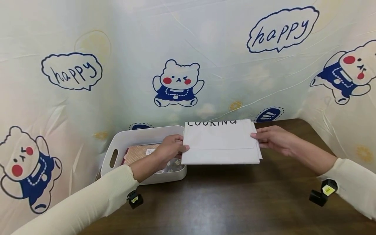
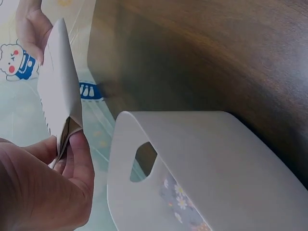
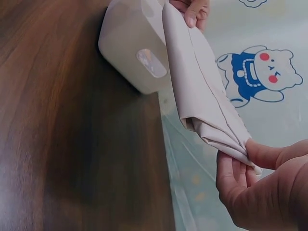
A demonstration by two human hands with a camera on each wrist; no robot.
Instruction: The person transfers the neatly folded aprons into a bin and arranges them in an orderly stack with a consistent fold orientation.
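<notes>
A folded white cloth [image 1: 220, 140] with the dark word COOKING along its far edge is held up above the table by both hands. My left hand [image 1: 170, 150] pinches its left end, thumb on top and fingers underneath. On the opposite end, my right hand [image 1: 276, 140] grips the side edge between thumb and fingers. Seen end-on in the right wrist view, the cloth [image 3: 207, 96] shows several folded layers. Just left of it stands a white plastic basket [image 1: 164, 178], with my left forearm passing over the near part of its opening.
Inside the basket lie a peach polka-dot piece [image 1: 136, 151] with a white label and a grey daisy-print piece [image 1: 173, 165]. The dark wooden table [image 1: 223, 199] extends in front. A bear-print curtain [image 1: 123, 81] hangs close behind the table's back edge.
</notes>
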